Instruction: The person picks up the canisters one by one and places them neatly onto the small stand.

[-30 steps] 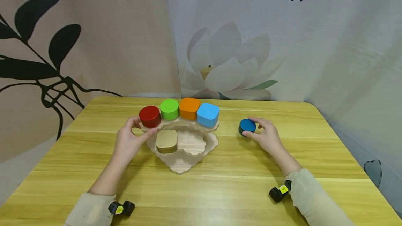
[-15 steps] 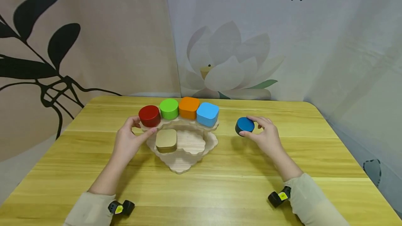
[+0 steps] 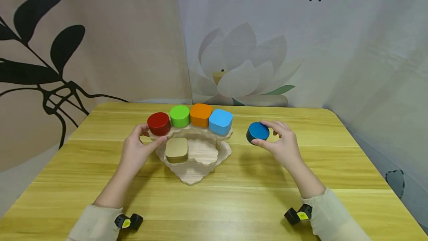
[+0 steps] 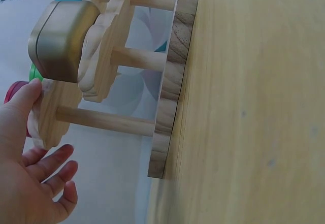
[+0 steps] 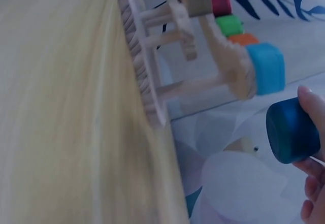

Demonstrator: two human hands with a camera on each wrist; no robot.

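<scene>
My right hand [image 3: 282, 142] pinches a dark blue round tin [image 3: 258, 131] between thumb and fingers, held above the table to the right of a tiered wooden stand [image 3: 192, 174]. In the right wrist view the blue tin [image 5: 289, 132] hangs apart from the stand. My left hand [image 3: 138, 148] grips the left end of the stand's upper tier, thumb in front, beside a red round tin [image 3: 159, 124]. On that tier also sit a green round tin [image 3: 180, 116], an orange square tin [image 3: 201, 115] and a light blue square tin [image 3: 220, 122]. A gold square tin [image 3: 177, 150] rests on the middle tier's left.
The stand is on a wooden table [image 3: 214, 211], its tiers raised on dowels [image 4: 106, 121] over a scalloped base [image 4: 172, 76]. A printed curtain [image 3: 133, 47] hangs behind the table's far edge. Each sleeve cuff carries a small black camera [image 3: 297, 215].
The blue tin has risen off the table in my right hand and moved a little left, toward the stand. My left hand keeps its place on the stand.
</scene>
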